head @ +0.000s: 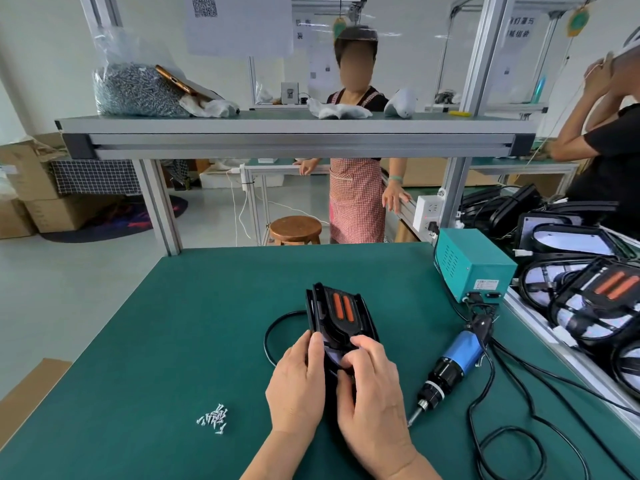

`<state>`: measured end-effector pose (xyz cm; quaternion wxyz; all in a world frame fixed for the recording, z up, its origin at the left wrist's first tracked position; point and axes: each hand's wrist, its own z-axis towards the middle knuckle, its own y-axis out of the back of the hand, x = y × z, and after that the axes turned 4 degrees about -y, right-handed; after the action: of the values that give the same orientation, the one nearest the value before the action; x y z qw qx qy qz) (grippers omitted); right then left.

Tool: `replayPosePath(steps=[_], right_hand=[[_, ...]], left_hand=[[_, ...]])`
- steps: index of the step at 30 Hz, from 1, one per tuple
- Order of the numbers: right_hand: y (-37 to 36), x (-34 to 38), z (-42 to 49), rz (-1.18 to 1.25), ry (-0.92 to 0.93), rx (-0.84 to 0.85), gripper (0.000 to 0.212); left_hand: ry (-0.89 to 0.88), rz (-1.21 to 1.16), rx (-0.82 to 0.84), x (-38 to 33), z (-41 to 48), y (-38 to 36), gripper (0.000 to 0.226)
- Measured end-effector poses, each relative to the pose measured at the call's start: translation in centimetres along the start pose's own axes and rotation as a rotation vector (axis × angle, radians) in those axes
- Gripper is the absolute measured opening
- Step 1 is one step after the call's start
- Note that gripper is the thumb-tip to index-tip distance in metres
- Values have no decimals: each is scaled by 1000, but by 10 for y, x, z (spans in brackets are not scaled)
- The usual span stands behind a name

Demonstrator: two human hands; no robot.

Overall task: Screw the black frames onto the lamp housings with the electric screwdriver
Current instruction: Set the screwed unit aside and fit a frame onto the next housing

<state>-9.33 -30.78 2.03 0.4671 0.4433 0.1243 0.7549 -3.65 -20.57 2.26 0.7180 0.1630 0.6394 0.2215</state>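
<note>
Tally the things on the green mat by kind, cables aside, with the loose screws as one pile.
Lamp housing: 1, gripped by the left hand and right hand
Electric screwdriver: 1
Teal power box: 1
Screw pile: 1
Total: 4

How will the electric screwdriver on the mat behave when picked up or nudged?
Round body of the electric screwdriver would probably roll if nudged on the flat mat. Likely rigid and front-heavy, given the thick black chuck end. Its cable to the teal power box would probably drag and tug on lifting.
</note>
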Motion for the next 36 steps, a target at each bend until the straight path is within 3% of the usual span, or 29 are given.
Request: replayPosePath(steps=[7,20,23,27,29,32,36], right_hand=[[3,3,2,-35,20,15,20],[-6,-6,-1,94,-112,26,12],[-7,-6,1,131,-167,10,32],[-6,-7,3,163,-292,192,55],[-7,-9,4,98,-299,255,52],[-8,-9,3,48,-279,206,39],[-7,-9,3,69,-262,49,13]], left_hand=[[17,-14,-27,-4,-1,6,55],[1,64,17,-5,-1,4,53],[3,43,-5,-5,-2,4,61],[39,60,-9,-4,0,2,58],[13,64,-11,-4,0,1,41],[-22,42,-42,-2,1,0,21],[5,71,-124,5,6,-3,27]])
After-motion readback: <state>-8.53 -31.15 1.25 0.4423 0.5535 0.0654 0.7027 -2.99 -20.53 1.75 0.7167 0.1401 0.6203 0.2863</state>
